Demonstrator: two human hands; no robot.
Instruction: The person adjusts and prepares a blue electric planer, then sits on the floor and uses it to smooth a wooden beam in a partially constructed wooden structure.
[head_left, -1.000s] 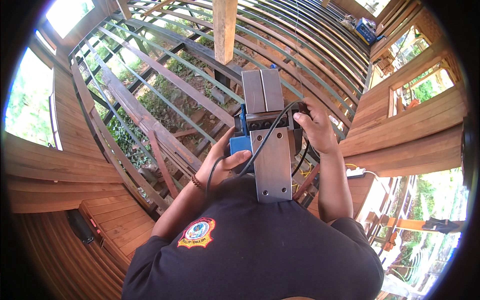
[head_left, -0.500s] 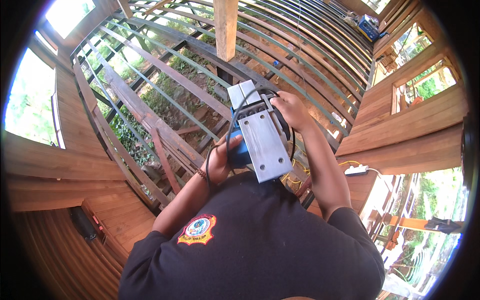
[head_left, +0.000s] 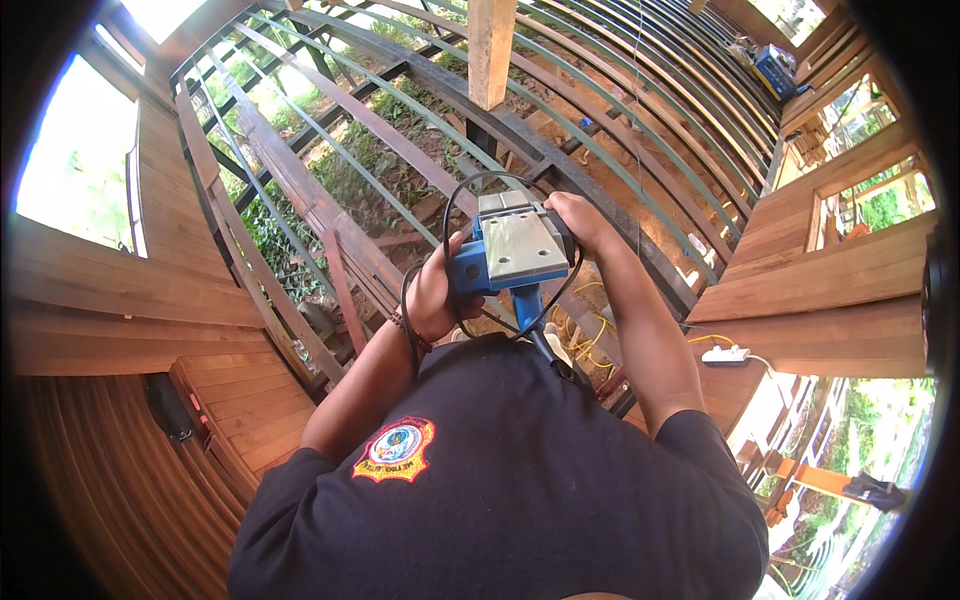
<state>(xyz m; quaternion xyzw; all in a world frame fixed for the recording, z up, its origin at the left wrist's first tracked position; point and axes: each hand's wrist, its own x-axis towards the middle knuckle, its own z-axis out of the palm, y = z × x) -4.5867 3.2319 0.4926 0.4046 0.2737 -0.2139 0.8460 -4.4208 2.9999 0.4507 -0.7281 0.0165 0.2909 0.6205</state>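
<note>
A blue electric hand planer (head_left: 522, 243) is held up in front of my chest, its bare metal sole turned toward me. My left hand (head_left: 437, 292) is closed against the blue body on its left side, the fingers partly hidden beneath it. At the far right side, my right hand (head_left: 582, 222) grips the planer by a dark part, thumb near the sole's edge. The black power cord (head_left: 447, 217) loops around the tool and hangs down past my left wrist. The planer's blue handle (head_left: 530, 305) points down toward my shirt.
Open floor joists (head_left: 340, 150) run across the room above bare ground and plants. A wooden post (head_left: 490, 55) stands ahead. A white power strip (head_left: 725, 355) lies at right, with a yellow cord (head_left: 595, 345) below. A blue box-shaped machine (head_left: 775, 72) sits at the far right.
The planer has tilted, so its sole looks shorter and the blue handle below now shows. My left hand has shifted up along the body's side. The view has swung slightly left.
</note>
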